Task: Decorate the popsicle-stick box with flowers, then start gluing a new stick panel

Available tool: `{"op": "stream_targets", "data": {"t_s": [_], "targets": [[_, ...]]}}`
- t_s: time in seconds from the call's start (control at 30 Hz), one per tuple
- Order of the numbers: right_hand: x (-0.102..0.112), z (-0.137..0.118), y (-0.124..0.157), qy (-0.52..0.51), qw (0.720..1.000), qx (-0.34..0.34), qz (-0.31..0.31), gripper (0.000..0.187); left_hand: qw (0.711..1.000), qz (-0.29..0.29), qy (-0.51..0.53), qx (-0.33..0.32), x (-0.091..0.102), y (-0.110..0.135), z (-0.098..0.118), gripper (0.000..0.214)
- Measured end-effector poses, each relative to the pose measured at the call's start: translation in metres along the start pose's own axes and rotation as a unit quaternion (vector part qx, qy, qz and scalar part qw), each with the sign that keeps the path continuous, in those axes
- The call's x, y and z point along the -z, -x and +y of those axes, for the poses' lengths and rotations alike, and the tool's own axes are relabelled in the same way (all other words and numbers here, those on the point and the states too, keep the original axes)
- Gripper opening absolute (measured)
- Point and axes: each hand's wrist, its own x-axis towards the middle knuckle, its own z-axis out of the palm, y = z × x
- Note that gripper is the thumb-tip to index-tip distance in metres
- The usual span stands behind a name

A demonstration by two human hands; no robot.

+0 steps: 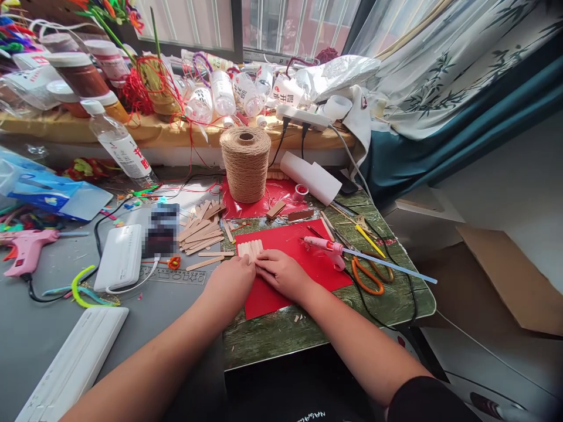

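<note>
A row of wooden craft sticks (250, 247) lies side by side on a red sheet (303, 275) on the green table. My left hand (231, 280) and my right hand (281, 271) meet at the near end of that row, fingers curled and pressing on the sticks. A loose pile of more craft sticks (202, 228) lies just left of the red sheet. A pink hot glue gun (328, 246) with a glue stick in its back rests on the sheet to the right of my right hand.
A big spool of jute twine (245, 163) stands behind the sheet. Orange-handled scissors (367, 275) lie at the right. A second pink glue gun (26, 249), white power banks (119, 257) and cables are on the left. Bottles and jars crowd the windowsill.
</note>
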Motion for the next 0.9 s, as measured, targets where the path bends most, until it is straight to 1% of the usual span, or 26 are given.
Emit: {"op": "stream_targets", "data": {"t_s": [0.13, 0.33, 0.4, 0.5, 0.57, 0.6, 0.63, 0.67, 0.7, 0.8, 0.83, 0.9], "targets": [[0.007, -0.001, 0.0, -0.01, 1.0, 0.006, -0.02, 0.025, 1.0, 0.009, 0.013, 0.008, -0.003, 0.001, 0.002, 0.039], [0.011, 0.0, 0.0, -0.037, 0.999, -0.016, -0.032, 0.032, 1.0, -0.002, -0.004, 0.004, 0.006, 0.003, 0.007, 0.035], [0.012, -0.001, 0.0, -0.045, 0.998, -0.038, -0.032, 0.042, 1.0, -0.002, -0.01, 0.006, 0.008, 0.003, 0.009, 0.035], [0.014, -0.004, 0.0, -0.057, 0.996, -0.065, -0.031, 0.064, 1.0, -0.001, -0.013, 0.01, 0.008, 0.001, 0.013, 0.034], [0.014, -0.007, 0.001, -0.056, 0.996, -0.064, -0.03, 0.078, 1.0, 0.0, -0.014, 0.013, 0.007, 0.0, 0.016, 0.034], [0.014, -0.008, 0.0, -0.051, 0.996, -0.062, -0.03, 0.082, 1.0, 0.003, -0.016, 0.016, 0.006, 0.0, 0.017, 0.035], [0.013, -0.009, 0.0, -0.044, 0.997, -0.06, -0.031, 0.083, 1.0, 0.007, -0.02, 0.02, 0.005, 0.0, 0.018, 0.036], [0.012, -0.009, 0.0, -0.037, 0.997, -0.059, -0.033, 0.079, 0.999, 0.012, -0.023, 0.024, 0.004, 0.0, 0.019, 0.037], [0.012, -0.009, -0.001, -0.032, 0.997, -0.059, -0.036, 0.071, 0.999, 0.018, -0.026, 0.026, 0.003, 0.0, 0.019, 0.038], [0.009, -0.009, -0.003, -0.025, 0.998, -0.043, -0.036, 0.043, 0.999, 0.03, -0.031, 0.025, 0.0, 0.0, 0.019, 0.036], [0.009, -0.008, -0.003, -0.023, 0.998, -0.034, -0.037, 0.037, 0.999, 0.031, -0.032, 0.022, 0.0, 0.0, 0.019, 0.035], [0.009, -0.007, -0.003, -0.015, 0.999, -0.02, -0.039, 0.032, 0.999, 0.028, -0.032, 0.018, -0.001, 0.0, 0.018, 0.032]]}}
